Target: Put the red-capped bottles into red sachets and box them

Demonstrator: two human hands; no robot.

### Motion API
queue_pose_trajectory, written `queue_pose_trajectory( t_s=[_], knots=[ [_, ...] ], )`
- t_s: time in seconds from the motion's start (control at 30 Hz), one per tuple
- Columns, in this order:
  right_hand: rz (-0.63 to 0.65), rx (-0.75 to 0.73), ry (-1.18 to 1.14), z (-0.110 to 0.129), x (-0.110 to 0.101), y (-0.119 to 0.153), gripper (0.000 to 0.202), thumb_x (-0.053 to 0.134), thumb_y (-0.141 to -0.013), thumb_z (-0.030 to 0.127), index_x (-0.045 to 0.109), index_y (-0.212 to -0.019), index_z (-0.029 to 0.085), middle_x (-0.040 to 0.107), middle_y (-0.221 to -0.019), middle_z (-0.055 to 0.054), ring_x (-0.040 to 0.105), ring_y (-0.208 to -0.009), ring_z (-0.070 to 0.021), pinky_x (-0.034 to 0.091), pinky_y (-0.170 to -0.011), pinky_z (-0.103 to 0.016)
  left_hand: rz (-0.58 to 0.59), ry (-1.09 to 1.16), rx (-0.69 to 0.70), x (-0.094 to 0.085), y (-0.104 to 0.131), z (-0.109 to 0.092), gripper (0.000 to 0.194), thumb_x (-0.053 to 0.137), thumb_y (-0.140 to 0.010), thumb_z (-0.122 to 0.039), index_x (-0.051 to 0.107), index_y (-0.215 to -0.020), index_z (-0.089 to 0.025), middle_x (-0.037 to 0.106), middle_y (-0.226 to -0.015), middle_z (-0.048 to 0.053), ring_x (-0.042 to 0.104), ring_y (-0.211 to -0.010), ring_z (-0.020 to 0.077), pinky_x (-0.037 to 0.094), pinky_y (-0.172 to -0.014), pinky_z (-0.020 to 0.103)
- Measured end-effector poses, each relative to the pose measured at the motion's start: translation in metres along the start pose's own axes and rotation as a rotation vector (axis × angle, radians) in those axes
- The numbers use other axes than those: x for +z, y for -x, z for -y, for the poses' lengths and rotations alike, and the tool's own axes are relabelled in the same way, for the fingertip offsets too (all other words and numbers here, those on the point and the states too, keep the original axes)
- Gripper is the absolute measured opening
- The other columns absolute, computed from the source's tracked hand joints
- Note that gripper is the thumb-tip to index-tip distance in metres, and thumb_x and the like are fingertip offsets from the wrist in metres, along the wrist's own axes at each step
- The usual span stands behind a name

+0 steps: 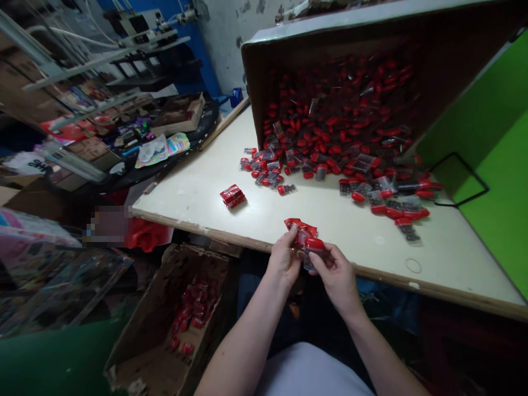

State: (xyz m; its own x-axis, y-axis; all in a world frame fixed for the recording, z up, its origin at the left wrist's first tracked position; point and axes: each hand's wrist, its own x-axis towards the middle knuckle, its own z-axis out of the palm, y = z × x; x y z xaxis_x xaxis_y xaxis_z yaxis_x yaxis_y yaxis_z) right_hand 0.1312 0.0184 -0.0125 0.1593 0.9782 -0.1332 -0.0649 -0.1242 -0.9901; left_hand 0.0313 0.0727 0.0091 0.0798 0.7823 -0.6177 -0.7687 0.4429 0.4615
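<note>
My left hand (285, 256) is closed on a red printed plastic wrapper (303, 226) at the table's front edge. In my right hand (335, 275) is a small clear container with a red cap (314, 245), gripped between thumb and fingers. The container's cap points up, and its body touches or overlaps the wrapper; whether it is partly inside I cannot tell. Dark contents show through its clear side. A small stack of red wrappers (232, 196) lies on the table to the left of my hands.
A large tipped carton (252, 82) spills many red-capped containers (330, 132) onto the white table (198, 192). An open cardboard box (136, 335) with red-wrapped pieces (198, 302) stands below left. A machine (136, 27) occupies the back left. A rubber band (413, 265) lies at right.
</note>
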Motion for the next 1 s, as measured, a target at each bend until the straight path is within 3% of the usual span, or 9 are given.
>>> queue_pose_trajectory(
  t_s=[0.17,0.33,0.53,0.67,0.83,1.0],
  knots=[
    [0.050,0.017,-0.009,0.000,0.000,0.001,0.033,0.066,-0.076,0.042,0.057,-0.101,0.023,0.070,-0.096,-0.005,0.067,-0.080,-0.0221,0.059,-0.055,-0.030,-0.002,0.028,0.009,-0.001,0.001,0.001,0.023,0.076,-0.065,-0.028,0.064,-0.075,-0.012,0.063,-0.068,0.003,0.055,-0.058,0.0107,0.043,-0.059,0.024],
    [-0.027,0.003,0.002,-0.001,0.000,-0.002,0.034,0.067,-0.075,0.043,0.058,-0.101,0.022,0.069,-0.097,-0.006,0.067,-0.082,-0.0229,0.058,-0.054,-0.029,0.026,-0.028,0.045,-0.005,-0.001,0.005,0.027,0.077,-0.062,-0.032,0.063,-0.073,-0.012,0.064,-0.067,0.002,0.053,-0.053,0.0086,0.035,-0.049,0.021],
    [0.020,0.012,-0.019,0.000,-0.001,-0.002,0.033,0.067,-0.075,0.041,0.058,-0.101,0.023,0.069,-0.099,-0.006,0.068,-0.083,-0.0236,0.059,-0.057,-0.032,0.027,-0.053,0.074,-0.004,0.000,0.009,0.030,0.079,-0.059,-0.034,0.062,-0.072,-0.011,0.064,-0.067,0.002,0.052,-0.054,0.0068,0.035,-0.051,0.020],
    [0.040,0.007,-0.032,0.000,-0.004,-0.004,0.031,0.068,-0.076,0.039,0.059,-0.100,0.023,0.069,-0.097,-0.005,0.068,-0.082,-0.0221,0.058,-0.062,-0.031,0.086,-0.162,0.101,-0.005,0.006,0.008,0.030,0.078,-0.061,-0.035,0.066,-0.075,-0.011,0.066,-0.069,0.004,0.054,-0.055,0.0076,0.033,-0.050,0.020],
    [0.026,-0.005,-0.062,-0.003,-0.006,-0.007,0.027,0.070,-0.074,0.035,0.060,-0.096,0.022,0.069,-0.093,-0.004,0.066,-0.084,-0.0194,0.056,-0.071,-0.030,0.125,-0.308,0.104,-0.011,0.008,0.011,0.034,0.076,-0.062,-0.038,0.069,-0.080,-0.010,0.068,-0.073,0.008,0.058,-0.061,0.0118,0.040,-0.059,0.023],
    [0.097,0.093,-0.162,0.005,-0.008,-0.007,0.025,0.070,-0.075,0.034,0.062,-0.093,0.020,0.068,-0.083,-0.002,0.063,-0.071,-0.0136,0.051,-0.054,-0.020,0.204,-0.390,0.135,-0.013,0.010,0.008,0.036,0.075,-0.063,-0.041,0.071,-0.080,-0.010,0.068,-0.073,0.009,0.057,-0.061,0.0137,0.041,-0.060,0.025]
  ],
)
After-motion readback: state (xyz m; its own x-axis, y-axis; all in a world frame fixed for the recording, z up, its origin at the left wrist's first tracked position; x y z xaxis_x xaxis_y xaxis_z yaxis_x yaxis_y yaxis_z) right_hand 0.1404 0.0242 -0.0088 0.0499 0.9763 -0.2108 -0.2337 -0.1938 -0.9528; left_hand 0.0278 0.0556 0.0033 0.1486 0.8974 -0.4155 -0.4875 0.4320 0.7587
